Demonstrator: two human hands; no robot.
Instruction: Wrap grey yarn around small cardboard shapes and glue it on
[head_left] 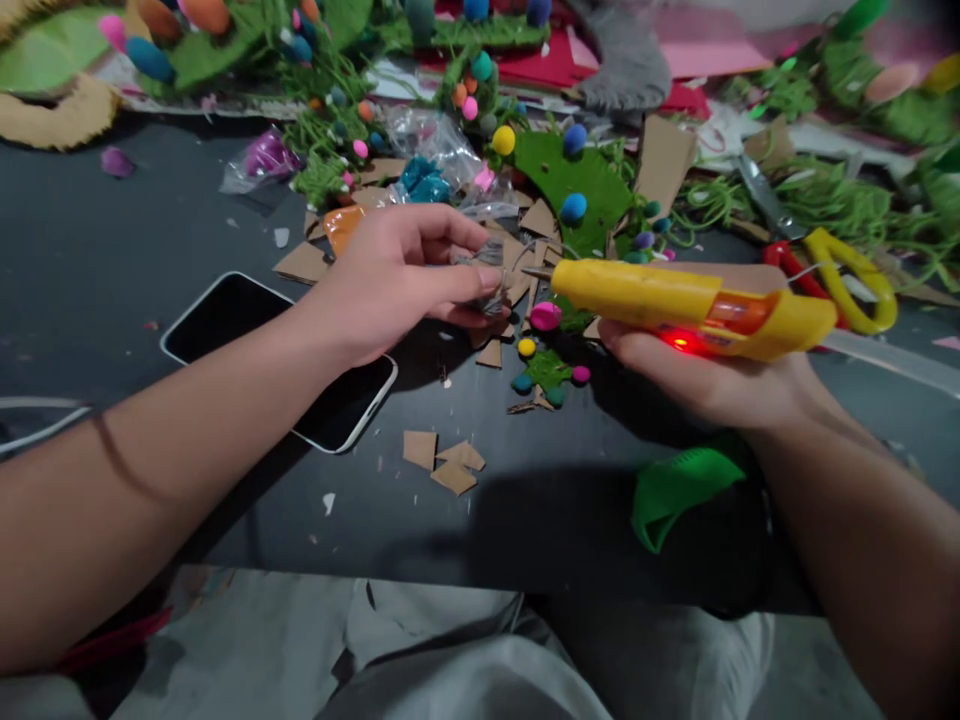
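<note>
My right hand point(697, 375) is wrapped round a yellow hot glue gun point(637, 290) with a red light glowing on its side. The gun's metal nozzle points left, toward my left hand point(405, 280). Between the thumb and fingers of that hand is a small grey fuzzy piece point(491, 275), partly hidden by the fingertips. A thin strand seems to run between the nozzle and the grey piece. Below the nozzle lie a pink pompom point(545, 316) and a small green felt piece point(547, 368) with several coloured balls around it.
Under my left forearm lies a phone point(225, 320). Cardboard scraps point(454, 465) and a green felt strip point(682, 490) are near the front. Scissors point(817, 250) with red and yellow handles rest at right. Green yarn, felt and pompoms crowd the back.
</note>
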